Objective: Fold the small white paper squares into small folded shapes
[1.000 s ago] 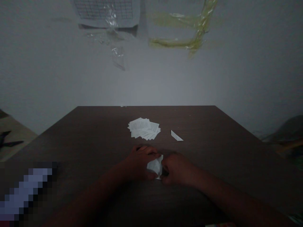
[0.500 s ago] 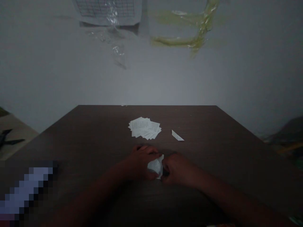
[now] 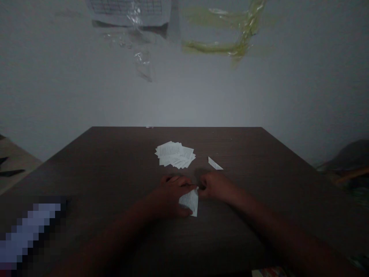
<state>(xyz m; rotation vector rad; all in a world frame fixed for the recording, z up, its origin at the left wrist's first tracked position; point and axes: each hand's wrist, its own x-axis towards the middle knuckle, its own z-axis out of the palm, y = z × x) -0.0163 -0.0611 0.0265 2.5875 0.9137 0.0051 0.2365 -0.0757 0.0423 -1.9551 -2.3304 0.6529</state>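
On a dark wooden table (image 3: pixel 115 169) my left hand (image 3: pixel 170 194) presses down on a small printed paper slip (image 3: pixel 190 201). My right hand (image 3: pixel 215 186) pinches the slip's upper right corner with closed fingers. Beyond the hands lies a loose pile of similar printed slips (image 3: pixel 175 154). A single narrow slip (image 3: pixel 215 164) lies to the pile's right, just past my right hand.
A pale wall stands behind the table's far edge, with a gridded sheet (image 3: pixel 129 11) and yellowish tape (image 3: pixel 225 34) stuck high on it. A blurred patch (image 3: pixel 29 231) covers the near left. Dim objects sit off the table at the right (image 3: pixel 348 169).
My right hand has slid away from me along the slip's right edge, from its lower part to its top corner. More of the slip now shows. The left hand has stayed put.
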